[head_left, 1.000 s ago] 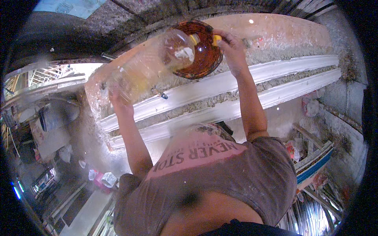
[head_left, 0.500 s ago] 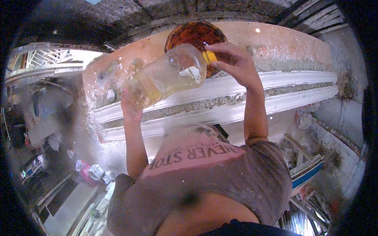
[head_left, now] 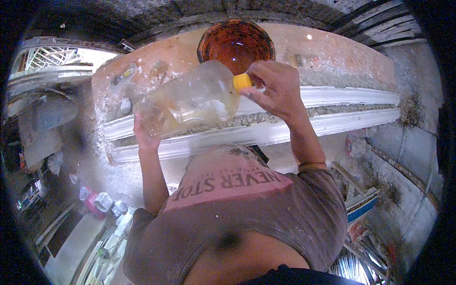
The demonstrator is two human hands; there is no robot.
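Observation:
A large clear plastic bottle lies nearly sideways in the air between my hands, its bottom to the left. At its left end my left hand grips the base, partly hidden behind it. My right hand closes its fingers around the yellow cap on the bottle's neck. Some pale yellowish tint shows inside the bottle, but I cannot make out how much it holds. Just beyond the cap stands a round reddish-brown bucket with a dark, stained rim, seen from above.
The bucket rests on a plaster-spattered wooden table. Two long white plaster mouldings run along its near side. A small white cup-like object sits at the left. Plastic bags lie low on the left, and wooden scraps low on the right.
Both hands have brought the bottle closer to me and slightly left. More of the bucket's inside now shows. The right fingers stay at the yellow cap.

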